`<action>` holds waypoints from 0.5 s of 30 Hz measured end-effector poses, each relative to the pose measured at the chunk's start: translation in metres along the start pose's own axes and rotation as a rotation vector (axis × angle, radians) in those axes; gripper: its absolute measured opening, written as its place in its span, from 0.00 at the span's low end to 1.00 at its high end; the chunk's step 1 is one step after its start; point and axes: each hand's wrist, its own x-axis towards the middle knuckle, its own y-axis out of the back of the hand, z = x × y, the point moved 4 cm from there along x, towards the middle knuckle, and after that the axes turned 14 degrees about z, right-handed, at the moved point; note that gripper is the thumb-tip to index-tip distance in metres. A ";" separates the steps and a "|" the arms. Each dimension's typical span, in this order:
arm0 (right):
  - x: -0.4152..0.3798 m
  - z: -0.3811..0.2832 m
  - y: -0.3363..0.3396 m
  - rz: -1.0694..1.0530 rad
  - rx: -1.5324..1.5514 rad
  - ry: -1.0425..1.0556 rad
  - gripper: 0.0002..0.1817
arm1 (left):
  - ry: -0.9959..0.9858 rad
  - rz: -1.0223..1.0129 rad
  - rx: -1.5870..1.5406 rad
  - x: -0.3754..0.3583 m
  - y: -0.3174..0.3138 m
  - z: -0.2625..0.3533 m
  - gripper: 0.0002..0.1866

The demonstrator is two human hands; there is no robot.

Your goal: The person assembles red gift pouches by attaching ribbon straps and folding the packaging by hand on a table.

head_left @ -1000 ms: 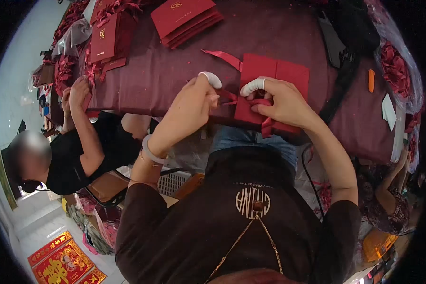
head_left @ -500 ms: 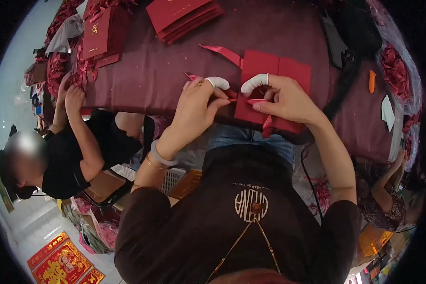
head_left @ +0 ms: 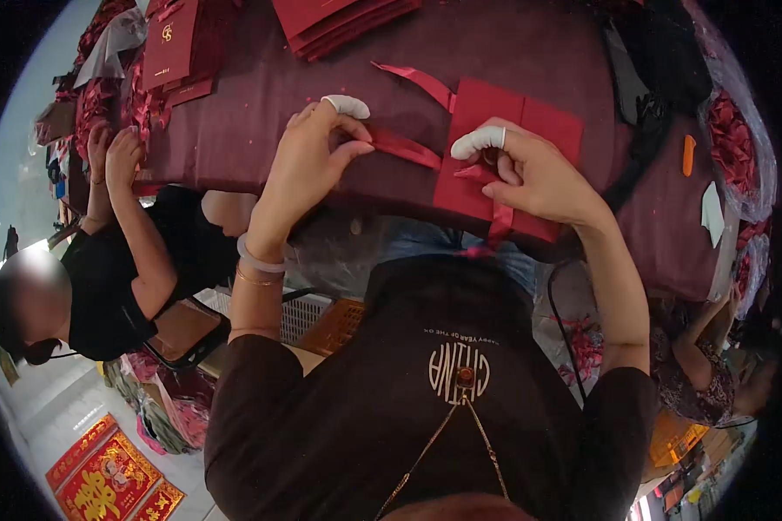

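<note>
A red paper bag or box [head_left: 543, 120] lies at the table's near edge, with red ribbon attached. My left hand [head_left: 315, 149], a white cover on one fingertip, is left of it. Its thumb and finger pinch one length of red ribbon [head_left: 408, 152], stretched out from the red item's left side. Over the item, my right hand [head_left: 543, 178], also with a white finger cover, pinches a short ribbon end [head_left: 472, 174] between thumb and finger. Another ribbon tail [head_left: 421, 81] points to the upper left, and one hangs over the near edge [head_left: 499, 224].
Stacked red bags [head_left: 343, 24] lie at the far edge, with more red bags [head_left: 170, 48] at far left. A co-worker's hands [head_left: 115, 154] are at the left end. An orange-handled tool [head_left: 689, 156] and bagged red ribbons [head_left: 728, 130] are on the right.
My left hand has moved left and slightly up, drawing the ribbon out straight from the red item. My right hand stays over the item with its pinch kept.
</note>
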 end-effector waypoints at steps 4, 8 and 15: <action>-0.002 -0.004 0.001 -0.001 -0.007 0.022 0.23 | 0.137 0.113 -0.034 -0.010 0.005 0.008 0.21; -0.004 0.012 0.004 0.094 0.204 -0.104 0.15 | 0.086 0.660 0.060 -0.039 -0.001 0.021 0.21; -0.010 0.005 0.006 0.245 0.268 -0.138 0.14 | -0.065 0.560 -0.026 -0.053 -0.073 0.063 0.23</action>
